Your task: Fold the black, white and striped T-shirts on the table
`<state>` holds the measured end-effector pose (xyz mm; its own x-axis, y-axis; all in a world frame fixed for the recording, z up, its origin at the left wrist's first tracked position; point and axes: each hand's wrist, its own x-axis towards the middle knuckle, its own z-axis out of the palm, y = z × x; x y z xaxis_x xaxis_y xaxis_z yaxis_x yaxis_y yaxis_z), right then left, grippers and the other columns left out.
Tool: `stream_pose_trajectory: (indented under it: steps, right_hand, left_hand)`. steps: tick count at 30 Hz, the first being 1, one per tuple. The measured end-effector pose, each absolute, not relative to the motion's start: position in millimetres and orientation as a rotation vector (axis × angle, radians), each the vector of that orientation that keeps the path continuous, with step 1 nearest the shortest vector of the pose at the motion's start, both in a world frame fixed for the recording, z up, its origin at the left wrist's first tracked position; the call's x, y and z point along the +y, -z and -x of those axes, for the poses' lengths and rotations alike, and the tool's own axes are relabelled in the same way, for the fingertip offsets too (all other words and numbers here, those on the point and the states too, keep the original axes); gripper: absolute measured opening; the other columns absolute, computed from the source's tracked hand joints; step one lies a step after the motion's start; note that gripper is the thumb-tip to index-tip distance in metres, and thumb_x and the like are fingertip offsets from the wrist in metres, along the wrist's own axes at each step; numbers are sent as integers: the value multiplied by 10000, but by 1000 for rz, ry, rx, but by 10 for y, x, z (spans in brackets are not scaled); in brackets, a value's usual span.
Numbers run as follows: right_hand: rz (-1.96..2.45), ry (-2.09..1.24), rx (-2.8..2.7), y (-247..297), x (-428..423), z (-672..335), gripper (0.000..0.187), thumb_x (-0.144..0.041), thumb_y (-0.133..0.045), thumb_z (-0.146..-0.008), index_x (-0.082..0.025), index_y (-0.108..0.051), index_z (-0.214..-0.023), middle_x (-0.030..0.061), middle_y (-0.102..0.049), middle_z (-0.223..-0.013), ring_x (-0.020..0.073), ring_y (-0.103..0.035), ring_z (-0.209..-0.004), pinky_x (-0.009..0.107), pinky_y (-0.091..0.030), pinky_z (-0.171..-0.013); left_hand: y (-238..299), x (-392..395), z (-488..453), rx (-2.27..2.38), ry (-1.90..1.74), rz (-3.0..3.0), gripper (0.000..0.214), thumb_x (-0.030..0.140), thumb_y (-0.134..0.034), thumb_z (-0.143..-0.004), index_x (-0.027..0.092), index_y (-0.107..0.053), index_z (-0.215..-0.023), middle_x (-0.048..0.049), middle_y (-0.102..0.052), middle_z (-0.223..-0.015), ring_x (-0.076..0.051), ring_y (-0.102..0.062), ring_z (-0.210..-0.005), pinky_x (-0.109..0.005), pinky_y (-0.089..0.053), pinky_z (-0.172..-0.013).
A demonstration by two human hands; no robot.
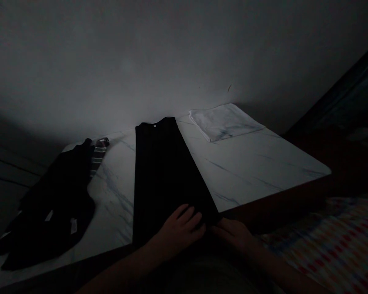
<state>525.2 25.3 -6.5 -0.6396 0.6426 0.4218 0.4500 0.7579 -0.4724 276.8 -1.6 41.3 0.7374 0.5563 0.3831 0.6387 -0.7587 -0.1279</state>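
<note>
A black shirt [159, 171] with a small label at its neckline lies in a long narrow strip across the marble-patterned table [233, 167]. Its lower end reaches past the table's front edge, towards me. My left hand [184, 226] rests on the cloth near that end, palm down with fingers apart. At the lower right corner of the shirt, the fingers of my right hand [234, 233] are closed on its edge. Darkness hides the fingertips and the very bottom of the cloth.
A folded white cloth [227, 120] lies at the back right against the wall [171, 53]. Dark garments with pale tags [58, 192] are heaped on the left, beside a striped piece [98, 155]. Colourful patterned fabric [334, 241] spreads out at lower right. The room is dim.
</note>
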Motion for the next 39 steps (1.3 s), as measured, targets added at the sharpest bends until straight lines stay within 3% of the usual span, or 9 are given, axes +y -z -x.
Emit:
stream_pose_trajectory:
  steps: [6,9,13,18,22,25,27,33,39]
  right_hand:
    - [523,-59,-2370,0,333,-5372,298,-112,-474,-937,-219,-671,-1134,11,-664,-690,130,-593,-579,236,-468,-530]
    - [537,27,-2345,-6,315,-5369,315,-100,-512,-919,-238,-675,-1149,27,-712,-785,163,-661,-721,298,-550,-698]
    - [503,2,-2421,90,334,-5388,376,-105,-511,-923,-288,-660,-1216,17,-748,-926,170,-688,-915,351,-543,-906]
    - [493,138,-2577,149,566,-5489,600,-28,-433,-897,-292,-498,-1433,27,-667,-1286,191,-552,-1262,374,-492,-1033]
    - [463,303,-2608,67,774,-5462,699,31,-408,-867,-311,-432,-1477,22,-539,-1451,222,-459,-1361,410,-499,-1036]
    - [407,292,-2629,-3,872,-5346,708,38,-407,-861,-300,-424,-1483,19,-505,-1481,210,-455,-1367,397,-500,-1043]
    - [378,264,-2641,-35,915,-5272,717,47,-398,-848,-279,-422,-1485,21,-496,-1488,207,-448,-1374,394,-494,-1053]
    - [214,44,-2780,-125,986,-5252,782,30,-472,-808,-346,-401,-1491,13,-429,-1536,211,-411,-1401,405,-487,-1054]
    - [139,-214,-2854,-384,1050,-5227,813,-39,-496,-741,-349,-410,-1488,3,-433,-1528,220,-380,-1420,452,-451,-1083]
  left_hand:
    - [-412,-97,-2803,-875,527,2722,97,191,-558,-939,195,-642,-987,-47,-690,-1025,-205,-612,-1018,-406,-465,-993]
    - [-491,-121,-2787,-933,500,2749,110,184,-537,-952,187,-645,-975,-43,-701,-1019,-192,-612,-1027,-405,-431,-1047]
    - [-499,-137,-2764,-916,405,2807,89,193,-554,-950,191,-643,-956,-31,-701,-1015,-189,-623,-1008,-413,-423,-1065]
    - [-512,-345,-2424,-1034,463,2833,175,203,-546,-949,219,-646,-1092,-26,-709,-1104,-175,-611,-1109,-396,-394,-1122]
    - [-563,-711,-1865,-1285,313,2722,423,194,-576,-884,227,-578,-1305,-51,-630,-1341,-227,-515,-1297,-404,-402,-1126]
    - [-425,-939,-1567,-1354,128,2609,561,221,-627,-851,312,-509,-1392,-13,-544,-1451,-238,-473,-1352,-394,-422,-1110]
    - [-284,-1007,-1480,-1347,156,2516,515,252,-638,-863,356,-533,-1356,-6,-557,-1438,-240,-490,-1341,-409,-431,-1103]
    - [-195,-900,-1482,-1381,292,2388,435,178,-520,-936,312,-561,-1347,-15,-623,-1356,-211,-487,-1342,-392,-416,-1119]
    - [-372,-736,-1418,-1358,393,2729,533,296,-554,-928,333,-451,-1449,-31,-527,-1466,-246,-334,-1452,-475,-388,-1126]
